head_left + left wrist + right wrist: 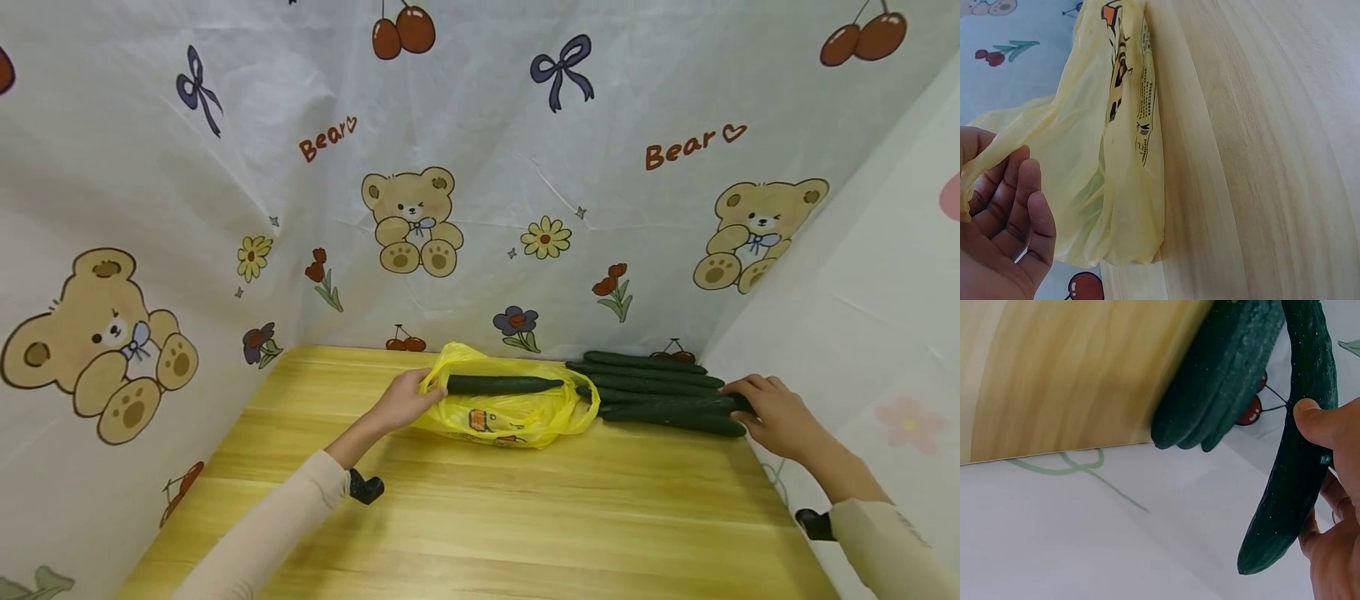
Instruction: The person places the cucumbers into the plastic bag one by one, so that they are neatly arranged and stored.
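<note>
My left hand (402, 402) pinches the rim of a yellow plastic bag (450, 421) at its left end. In the left wrist view a strip of the bag passes between thumb and fingers. One dark green cucumber (502, 385) lies lengthwise in the bag's mouth. On the right, my right hand (780, 419) grips another cucumber (1294, 456), thumb on one side and fingers on the other. That cucumber is slightly curved and, in the right wrist view, stands apart from the pile of cucumbers (1216, 381) beside it.
Several cucumbers (652, 383) lie side by side against the back wall, their left ends near the bag. Printed cloth (480, 308) hangs behind and at both sides of the wooden table (525, 517).
</note>
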A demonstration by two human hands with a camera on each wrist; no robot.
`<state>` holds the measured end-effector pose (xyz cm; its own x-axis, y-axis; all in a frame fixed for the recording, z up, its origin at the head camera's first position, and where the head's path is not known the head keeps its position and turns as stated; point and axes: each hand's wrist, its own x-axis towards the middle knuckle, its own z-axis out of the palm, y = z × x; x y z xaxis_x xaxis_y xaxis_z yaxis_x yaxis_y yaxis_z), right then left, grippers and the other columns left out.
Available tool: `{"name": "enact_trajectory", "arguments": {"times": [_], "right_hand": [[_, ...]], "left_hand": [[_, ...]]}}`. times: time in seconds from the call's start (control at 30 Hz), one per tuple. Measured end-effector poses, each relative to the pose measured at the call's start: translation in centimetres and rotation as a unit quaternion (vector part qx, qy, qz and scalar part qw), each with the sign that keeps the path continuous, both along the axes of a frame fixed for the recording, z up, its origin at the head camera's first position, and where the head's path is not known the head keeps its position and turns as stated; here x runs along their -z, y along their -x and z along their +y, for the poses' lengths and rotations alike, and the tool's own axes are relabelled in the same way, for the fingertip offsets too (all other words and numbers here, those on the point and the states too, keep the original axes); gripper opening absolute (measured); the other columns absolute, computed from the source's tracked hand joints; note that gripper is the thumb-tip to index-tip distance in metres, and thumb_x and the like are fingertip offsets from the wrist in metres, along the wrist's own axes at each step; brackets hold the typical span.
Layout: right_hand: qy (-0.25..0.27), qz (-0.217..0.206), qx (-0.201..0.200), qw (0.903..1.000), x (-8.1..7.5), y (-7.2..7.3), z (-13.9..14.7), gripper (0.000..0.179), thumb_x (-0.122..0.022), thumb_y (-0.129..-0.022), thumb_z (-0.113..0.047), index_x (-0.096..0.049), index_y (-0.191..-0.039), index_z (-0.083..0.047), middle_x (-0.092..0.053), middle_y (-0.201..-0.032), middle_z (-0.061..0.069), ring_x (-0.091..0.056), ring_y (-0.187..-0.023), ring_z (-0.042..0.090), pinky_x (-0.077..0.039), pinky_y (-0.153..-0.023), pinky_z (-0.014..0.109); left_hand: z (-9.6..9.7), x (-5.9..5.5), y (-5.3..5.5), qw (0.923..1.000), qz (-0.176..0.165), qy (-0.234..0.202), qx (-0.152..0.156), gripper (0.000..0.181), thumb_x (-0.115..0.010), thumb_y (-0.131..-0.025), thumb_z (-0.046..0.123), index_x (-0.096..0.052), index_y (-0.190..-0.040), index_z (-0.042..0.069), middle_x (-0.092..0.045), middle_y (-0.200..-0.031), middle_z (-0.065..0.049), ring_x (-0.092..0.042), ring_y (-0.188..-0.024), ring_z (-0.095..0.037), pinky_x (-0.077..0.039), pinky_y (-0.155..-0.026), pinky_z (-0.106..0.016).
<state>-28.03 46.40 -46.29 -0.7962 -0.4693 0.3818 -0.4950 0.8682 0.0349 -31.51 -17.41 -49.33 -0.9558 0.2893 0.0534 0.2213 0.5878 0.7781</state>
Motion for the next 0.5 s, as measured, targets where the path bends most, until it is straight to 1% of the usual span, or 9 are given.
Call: {"name": "enact_trajectory", "arguments": {"times": [0.1, 0.27, 0.43, 0.5], "right_hand": [[0.011, 0.003, 0.007, 0.9999, -0.7, -0.1, -0.1, 0.045, -0.088, -0.081, 0.002, -0.069, -0.122, -0.001, -0.069, -0.117, 0.026, -0.061, -0.104, 0.053, -0.053, -0.078, 0.072], [0.014, 0.009, 0.025, 0.9996, -1.6, -0.1, 0.0, 0.04, -0.086, -0.085, 0.001, -0.068, -0.121, -0.002, -0.067, -0.117, 0.028, -0.06, -0.101, 0.053, -0.051, -0.071, 0.073], [0.015, 0.009, 0.038, 0.9991, -2.2, 0.0, 0.2, 0.036, -0.082, -0.089, 0.0, -0.067, -0.122, -0.002, -0.065, -0.118, 0.029, -0.058, -0.101, 0.052, -0.05, -0.066, 0.072], [0.023, 0.016, 0.036, 0.999, -2.3, 0.1, 0.1, 0.036, -0.082, -0.089, 0.001, -0.067, -0.121, -0.001, -0.065, -0.118, 0.029, -0.059, -0.101, 0.051, -0.051, -0.066, 0.071]], "left_hand": [[0.1, -0.2, 0.0, 1.0, -0.001, 0.002, 0.0, 0.052, -0.066, -0.108, 0.034, -0.06, -0.149, 0.004, -0.075, -0.122, -0.012, -0.062, -0.081, -0.014, -0.05, -0.077, -0.033], [0.1, -0.3, -0.1, 1.0, -0.001, 0.003, 0.002, 0.045, -0.066, -0.108, 0.034, -0.064, -0.143, 0.005, -0.074, -0.111, -0.011, -0.059, -0.074, -0.015, -0.049, -0.07, -0.032], [0.1, -0.3, -0.2, 1.0, 0.007, 0.004, -0.001, 0.043, -0.066, -0.108, 0.031, -0.064, -0.143, 0.005, -0.074, -0.116, -0.012, -0.062, -0.079, -0.014, -0.05, -0.074, -0.032], [0.2, -0.3, -0.1, 1.0, 0.009, 0.002, -0.002, 0.042, -0.066, -0.108, 0.031, -0.064, -0.141, 0.005, -0.074, -0.114, -0.01, -0.061, -0.078, -0.013, -0.05, -0.073, -0.031]]}}
